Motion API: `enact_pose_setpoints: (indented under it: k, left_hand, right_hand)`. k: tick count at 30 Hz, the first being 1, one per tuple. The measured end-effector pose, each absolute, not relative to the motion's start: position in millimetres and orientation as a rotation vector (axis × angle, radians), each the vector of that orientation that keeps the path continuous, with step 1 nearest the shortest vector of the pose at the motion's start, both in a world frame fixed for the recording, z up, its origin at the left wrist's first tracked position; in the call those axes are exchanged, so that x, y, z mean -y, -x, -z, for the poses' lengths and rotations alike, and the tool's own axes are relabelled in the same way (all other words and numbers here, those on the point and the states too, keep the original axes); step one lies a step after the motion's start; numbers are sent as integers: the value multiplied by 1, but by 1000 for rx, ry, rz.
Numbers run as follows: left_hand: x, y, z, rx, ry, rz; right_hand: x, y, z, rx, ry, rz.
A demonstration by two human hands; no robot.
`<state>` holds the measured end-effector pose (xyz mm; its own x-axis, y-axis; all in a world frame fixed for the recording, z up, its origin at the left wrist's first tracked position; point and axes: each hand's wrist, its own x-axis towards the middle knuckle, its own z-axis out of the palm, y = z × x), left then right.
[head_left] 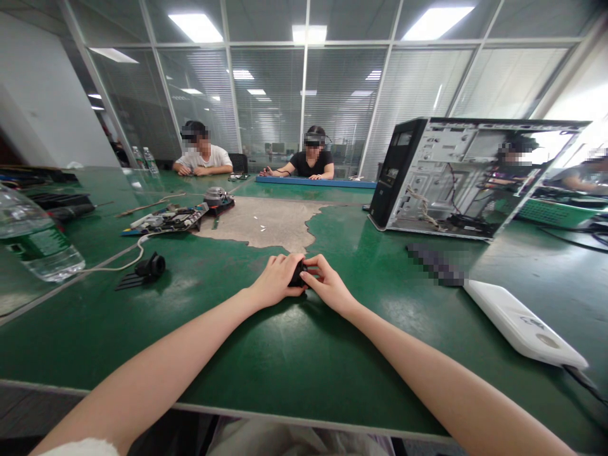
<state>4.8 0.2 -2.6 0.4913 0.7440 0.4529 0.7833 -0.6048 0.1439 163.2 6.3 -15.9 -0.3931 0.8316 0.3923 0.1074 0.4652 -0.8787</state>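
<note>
Near the middle of the green table [294, 354], a small black object [297, 275] is between my two hands. My left hand [277, 278] wraps round its left side, with the fingers curled over the top. From the right, my right hand [327, 282] grips the same object between thumb and fingers. Much of the object is hidden by the hands, and its exact kind cannot be made out. A black part with a round end and flat prongs [151, 266] lies farther left.
An open computer case [396, 180] stands at the back right, near a white device [522, 320] with a cable. A circuit board [166, 220] and a plastic bottle [35, 244] are on the left. Two people sit across the table, behind a blue bar [313, 182].
</note>
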Motion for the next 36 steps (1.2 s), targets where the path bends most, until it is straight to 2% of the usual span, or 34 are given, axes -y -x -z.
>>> enact_pose_setpoints:
  k: [36]
  left_hand:
    - [-1, -6, 2, 1386, 2657, 736]
  right_hand:
    - [-8, -164, 16, 1801, 883, -1011]
